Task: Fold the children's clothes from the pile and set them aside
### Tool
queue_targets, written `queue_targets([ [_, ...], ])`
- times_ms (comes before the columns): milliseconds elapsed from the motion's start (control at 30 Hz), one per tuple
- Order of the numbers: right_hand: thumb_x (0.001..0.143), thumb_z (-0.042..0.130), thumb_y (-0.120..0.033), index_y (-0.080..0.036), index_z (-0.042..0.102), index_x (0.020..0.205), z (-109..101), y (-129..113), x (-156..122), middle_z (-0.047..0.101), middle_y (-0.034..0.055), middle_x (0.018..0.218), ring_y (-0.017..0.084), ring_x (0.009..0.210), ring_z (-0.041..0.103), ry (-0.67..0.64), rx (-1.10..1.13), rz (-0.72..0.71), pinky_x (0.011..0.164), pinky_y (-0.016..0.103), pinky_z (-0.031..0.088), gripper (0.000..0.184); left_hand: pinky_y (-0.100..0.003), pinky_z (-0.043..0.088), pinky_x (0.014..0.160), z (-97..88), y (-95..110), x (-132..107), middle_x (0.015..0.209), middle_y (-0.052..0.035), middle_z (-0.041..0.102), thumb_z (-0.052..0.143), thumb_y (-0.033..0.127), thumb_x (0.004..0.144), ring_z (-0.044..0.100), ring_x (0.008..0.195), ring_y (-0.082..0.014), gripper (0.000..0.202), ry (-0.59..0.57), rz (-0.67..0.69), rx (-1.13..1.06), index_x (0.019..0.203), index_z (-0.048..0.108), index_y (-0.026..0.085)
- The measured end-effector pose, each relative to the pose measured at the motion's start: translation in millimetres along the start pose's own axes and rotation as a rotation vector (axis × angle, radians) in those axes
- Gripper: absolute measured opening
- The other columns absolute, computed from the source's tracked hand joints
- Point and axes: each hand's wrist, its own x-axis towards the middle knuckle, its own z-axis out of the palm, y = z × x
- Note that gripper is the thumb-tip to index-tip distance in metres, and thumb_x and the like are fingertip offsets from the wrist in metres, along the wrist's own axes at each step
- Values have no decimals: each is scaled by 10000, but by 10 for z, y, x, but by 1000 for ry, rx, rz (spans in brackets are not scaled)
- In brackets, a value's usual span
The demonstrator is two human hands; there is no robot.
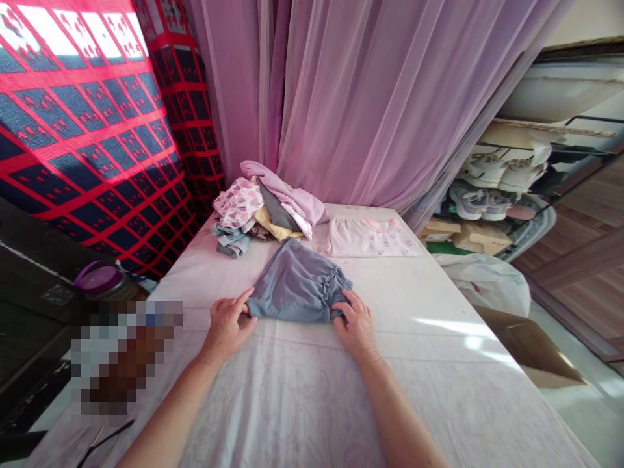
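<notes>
A blue-grey garment with a gathered, ruffled edge on its right side lies folded on the white patterned sheet. Its exact kind I cannot make out. At the near left corner, my left hand grips the cloth between thumb and fingers. My right hand is closed on the near right corner, just below the ruffle, with the fingers curled over the fabric. Behind the garment is a loose heap of clothes in pink, lilac, grey and yellow. Right of the heap lies a flat, pale pink piece of clothing.
Purple curtains hang along the far edge. A red and navy patterned cloth hangs at left, above a purple-lidded container. At right are a rack with shoes and an open cardboard box. A blurred patch covers the left side.
</notes>
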Motion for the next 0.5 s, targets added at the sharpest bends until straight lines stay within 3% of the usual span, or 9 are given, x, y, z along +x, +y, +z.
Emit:
queue_targets([
  [300, 762, 494, -144, -221, 662, 787, -15, -67, -4, 630, 113, 1239, 277, 1211, 533, 93, 26, 52, 944, 434, 438, 186, -447, 341, 964, -48, 87, -15, 727, 6, 723, 584, 390, 800, 661, 858, -243, 459, -23, -118, 73, 1231, 622, 236],
  [500, 754, 491, -142, -218, 654, 800, -16, -47, -4, 634, 123, 1220, 271, 1184, 550, 114, 43, -24, 940, 428, 455, 185, -427, 358, 913, -77, 135, 58, 662, 19, 712, 556, 425, 831, 679, 795, -230, 264, -37, -245, 79, 970, 699, 253],
])
